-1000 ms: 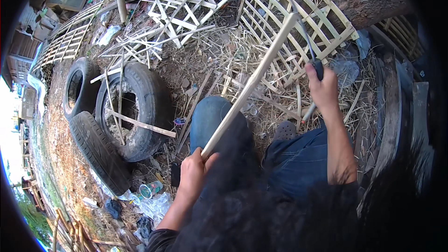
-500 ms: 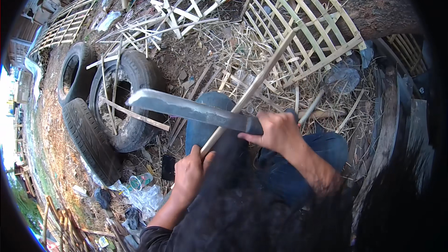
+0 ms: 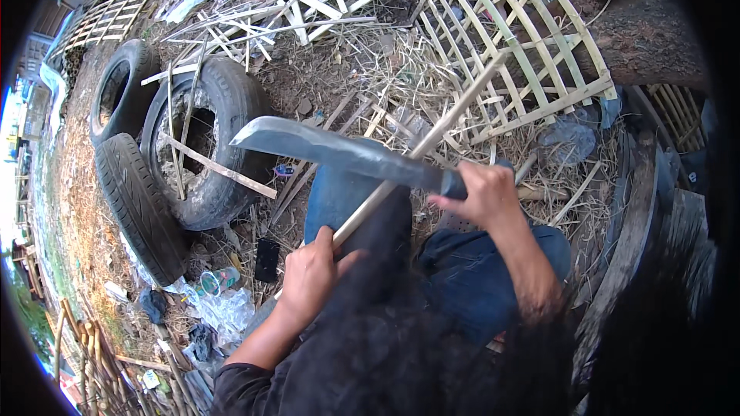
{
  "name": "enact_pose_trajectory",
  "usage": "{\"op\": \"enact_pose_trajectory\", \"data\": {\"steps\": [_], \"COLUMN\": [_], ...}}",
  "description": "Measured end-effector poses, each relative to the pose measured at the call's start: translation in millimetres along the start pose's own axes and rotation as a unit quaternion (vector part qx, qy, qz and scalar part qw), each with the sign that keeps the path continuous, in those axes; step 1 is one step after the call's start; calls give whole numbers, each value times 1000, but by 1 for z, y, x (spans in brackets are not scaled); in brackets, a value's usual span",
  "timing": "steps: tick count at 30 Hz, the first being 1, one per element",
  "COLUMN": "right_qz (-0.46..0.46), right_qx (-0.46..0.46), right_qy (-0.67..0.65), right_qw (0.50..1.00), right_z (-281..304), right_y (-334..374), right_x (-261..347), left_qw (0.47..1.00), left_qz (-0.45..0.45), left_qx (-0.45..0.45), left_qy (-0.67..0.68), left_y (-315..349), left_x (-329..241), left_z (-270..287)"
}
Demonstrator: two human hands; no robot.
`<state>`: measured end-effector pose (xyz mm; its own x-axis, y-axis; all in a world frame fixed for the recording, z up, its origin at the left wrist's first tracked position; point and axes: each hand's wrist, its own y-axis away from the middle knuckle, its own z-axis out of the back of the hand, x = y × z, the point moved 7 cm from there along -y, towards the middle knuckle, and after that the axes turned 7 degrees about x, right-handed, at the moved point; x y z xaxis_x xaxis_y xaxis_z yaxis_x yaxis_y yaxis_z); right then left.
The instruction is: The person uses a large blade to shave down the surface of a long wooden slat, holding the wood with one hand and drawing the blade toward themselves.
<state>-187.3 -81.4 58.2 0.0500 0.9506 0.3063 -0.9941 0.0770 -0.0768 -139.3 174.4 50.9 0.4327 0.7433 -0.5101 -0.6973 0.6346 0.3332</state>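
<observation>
My left hand (image 3: 311, 273) is closed around the near end of a long, narrow bamboo strip (image 3: 455, 114), which slants up and away to the right. A machete (image 3: 333, 148) with a broad, worn blade and dark handle is gripped in my right hand (image 3: 487, 196). Its blade crosses the strip a short way beyond my left hand, with the tip pointing left. Whether the edge touches the strip, I cannot tell. Beneath both lie my knees in blue trousers (image 3: 470, 277).
Old tyres (image 3: 247, 108) stand at left, with thin slats laid over one. Bamboo lattice panels (image 3: 532, 96) lie at the far right, beside a tree trunk (image 3: 644, 31). Shavings and strips litter the ground. A dark phone-like slab (image 3: 267, 260) and plastic waste (image 3: 223, 312) lie near my left arm.
My right hand and the machete have shifted up and rightward, farther along the strip from my left hand. The left hand keeps its hold. The whole view has tilted slightly.
</observation>
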Motion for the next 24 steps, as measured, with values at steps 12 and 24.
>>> {"op": "enact_pose_trajectory", "data": {"steps": [12,24], "right_qz": [23,52], "right_qx": [-18,26], "right_qy": [3,30], "right_qw": [1000,998], "right_z": [-13,-16], "right_y": [-15,-26], "right_x": [-10,20], "left_qw": [998,995], "left_qz": [16,21], "left_qx": [4,0], "left_qy": [58,94], "left_y": [1,3], "left_x": [14,21], "left_z": [8,7]}}
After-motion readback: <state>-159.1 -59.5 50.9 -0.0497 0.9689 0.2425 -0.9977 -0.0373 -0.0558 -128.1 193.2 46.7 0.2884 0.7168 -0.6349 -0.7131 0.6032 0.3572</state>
